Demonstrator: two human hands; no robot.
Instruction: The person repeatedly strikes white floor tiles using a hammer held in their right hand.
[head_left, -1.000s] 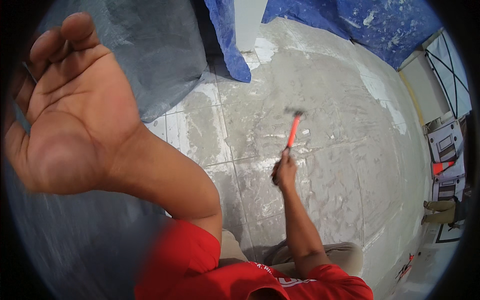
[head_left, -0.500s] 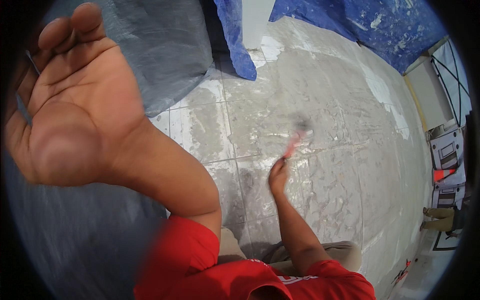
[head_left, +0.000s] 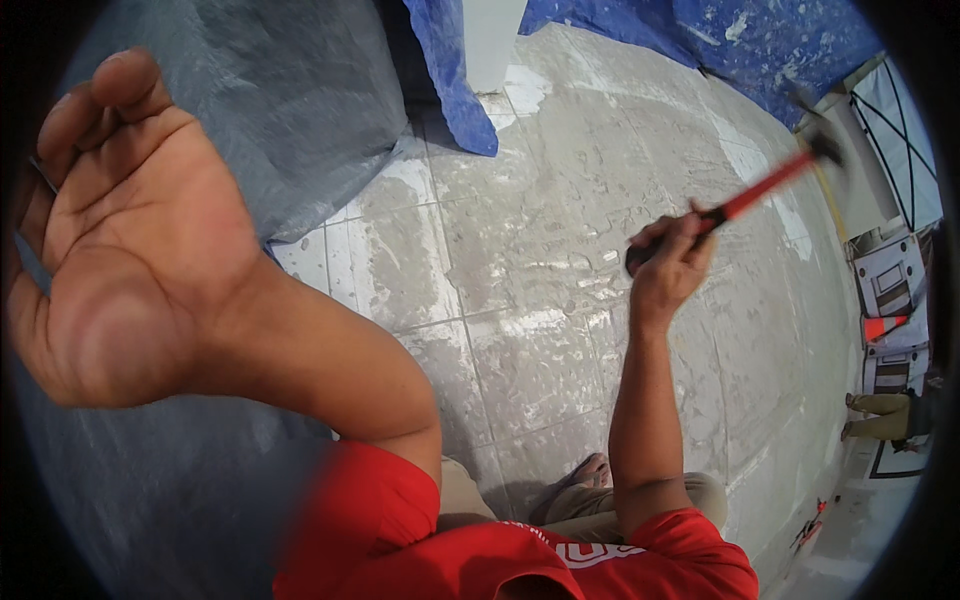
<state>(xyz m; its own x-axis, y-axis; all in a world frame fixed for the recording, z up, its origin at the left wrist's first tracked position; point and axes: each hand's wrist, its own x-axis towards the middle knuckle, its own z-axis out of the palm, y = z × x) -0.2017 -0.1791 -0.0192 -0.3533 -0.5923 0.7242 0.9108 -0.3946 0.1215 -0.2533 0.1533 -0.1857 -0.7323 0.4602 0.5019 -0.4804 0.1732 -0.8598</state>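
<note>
My right hand (head_left: 668,275) grips the black handle of a hammer (head_left: 765,188) with a red shaft. The hammer is raised to the right, its dark head blurred by motion and away from the floor. Below it lies a tiled floor (head_left: 540,300), coated with rough grey residue and with paler smooth patches. Close up at the left, my left hand (head_left: 150,250) is lifted with the palm showing. Its fingers are loosely bent and apart, with nothing visible in them.
Grey sheeting (head_left: 270,110) covers the left side. Blue tarps (head_left: 780,45) hang at the back beside a white post (head_left: 490,45). Along the right edge are an orange-and-white cone (head_left: 884,328), panels and another person's legs (head_left: 878,415). Red-handled tools (head_left: 812,525) lie at lower right.
My right hand has swung the hammer up and to the right, away from the floor. My left hand has dropped slightly in view and remains open.
</note>
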